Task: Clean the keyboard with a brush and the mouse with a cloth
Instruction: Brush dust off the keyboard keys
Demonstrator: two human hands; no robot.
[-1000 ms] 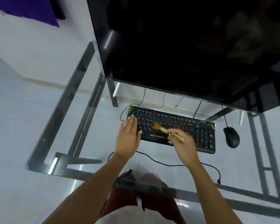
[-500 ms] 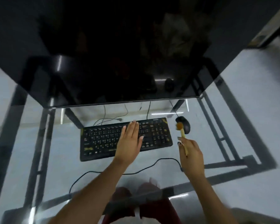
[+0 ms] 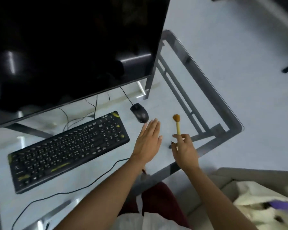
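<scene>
The black keyboard (image 3: pixel 68 150) lies at an angle on the glass table (image 3: pixel 211 100). Just beyond its right end sits the black mouse (image 3: pixel 139 112). My left hand (image 3: pixel 148 140) is flat with straight fingers over the glass, right of the keyboard, its fingertips just short of the mouse. My right hand (image 3: pixel 184 150) pinches the lower end of a small brush (image 3: pixel 177 125) with a pale handle. The brush's orange bristles point away from me, to the right of the mouse and off the keyboard.
A large dark monitor (image 3: pixel 70 47) overhangs the back of the table. Cables (image 3: pixel 93 180) run behind and in front of the keyboard. The table's corner (image 3: pixel 238 128) is at the right. A pale sofa with whitish fabric (image 3: pixel 259 206) is at the lower right.
My right hand has carried the brush off the keyboard to the right of the mouse. My left hand has left the keyboard and moved right toward the mouse. The view has swung right.
</scene>
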